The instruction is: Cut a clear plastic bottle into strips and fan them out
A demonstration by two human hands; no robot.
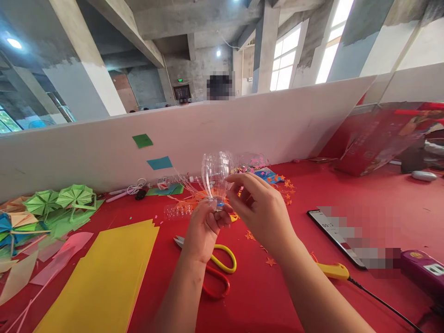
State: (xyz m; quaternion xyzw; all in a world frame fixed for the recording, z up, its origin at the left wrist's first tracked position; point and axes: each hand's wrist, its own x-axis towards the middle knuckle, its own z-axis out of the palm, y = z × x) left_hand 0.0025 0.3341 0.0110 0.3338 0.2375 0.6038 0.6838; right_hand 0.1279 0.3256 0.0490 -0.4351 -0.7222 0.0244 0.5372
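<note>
A clear plastic bottle top [218, 173], its wall cut into thin strips, stands upright with its neck downward. My left hand [204, 226] is closed around the neck, where a bit of blue shows. Several strips bend outward to the left; the others still curve up like a cup. My right hand [258, 199] is at the right side of the bottle top, its index fingertip against the strips. The fingers are bent, with a gap between thumb and index finger. Below my left hand lie scissors [222, 263] with one yellow and one red handle loop.
Yellow paper sheets [100, 273] and folded green paper umbrellas [74, 196] lie to the left. Orange paper stars [270, 261] are scattered about. On the right are a phone [336, 238], a yellow-handled corded tool [335, 271] and a purple power strip [423, 270]. A white partition [194, 134] stands behind.
</note>
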